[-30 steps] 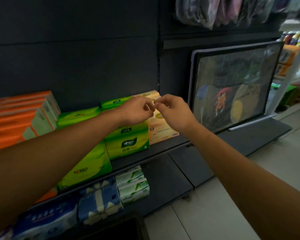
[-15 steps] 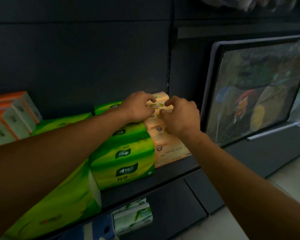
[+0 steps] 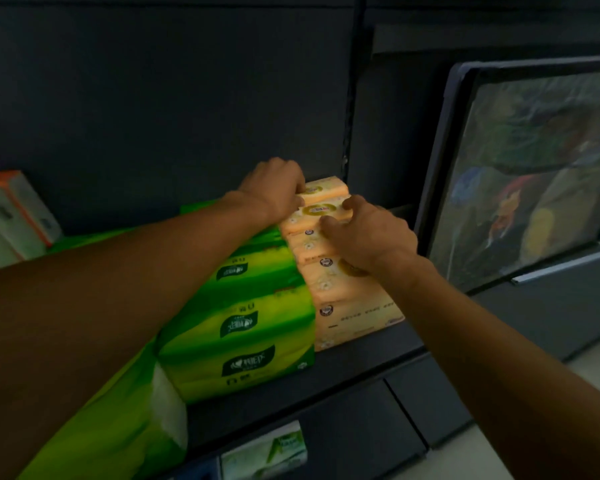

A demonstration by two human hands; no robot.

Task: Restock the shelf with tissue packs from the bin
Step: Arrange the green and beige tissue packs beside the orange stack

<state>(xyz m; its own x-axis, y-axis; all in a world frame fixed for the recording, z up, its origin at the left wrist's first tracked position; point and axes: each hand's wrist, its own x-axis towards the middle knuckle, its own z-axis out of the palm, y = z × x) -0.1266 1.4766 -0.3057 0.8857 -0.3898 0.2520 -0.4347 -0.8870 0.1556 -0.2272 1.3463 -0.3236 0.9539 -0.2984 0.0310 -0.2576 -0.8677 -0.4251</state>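
Head view: grasping top tissue pack (image 3: 321, 210), right of green packs (image 3: 243, 327), with left hand (image 3: 274, 192) and right hand (image 3: 364, 233). Likely light, squashy, slick; best held at both ends.

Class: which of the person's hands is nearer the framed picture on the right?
Right. The right hand grips the top of the peach tissue pack, just left of the framed picture; the left hand grips the same pack farther left.

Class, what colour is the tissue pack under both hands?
Pale peach-orange with gold oval labels: the plastic-wrapped tissue pack, best in head view.
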